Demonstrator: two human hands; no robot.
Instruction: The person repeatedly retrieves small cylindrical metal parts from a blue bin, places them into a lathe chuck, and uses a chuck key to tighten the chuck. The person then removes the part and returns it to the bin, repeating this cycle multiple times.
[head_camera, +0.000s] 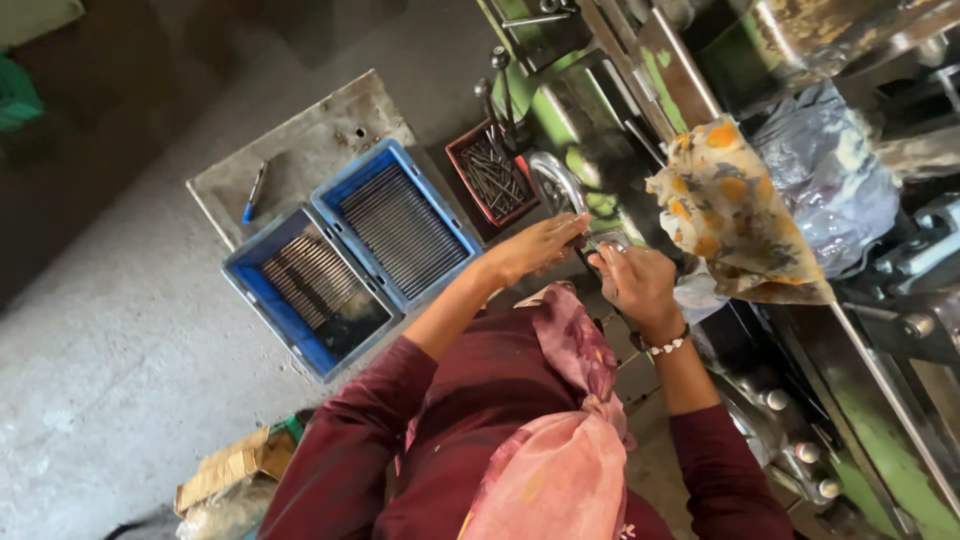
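Up close, we see the left hand (535, 247) lying flat and open on a small metal part (607, 240) at the green machine (600, 150); the right hand (637, 283) curls around that part's near edge. Two blue trays (330, 270) of rods sit well left.

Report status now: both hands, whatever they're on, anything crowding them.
Left hand and right hand together at the green machine, fingers around a small metal part; grip unclear. Patterned cloth hangs close on the right.
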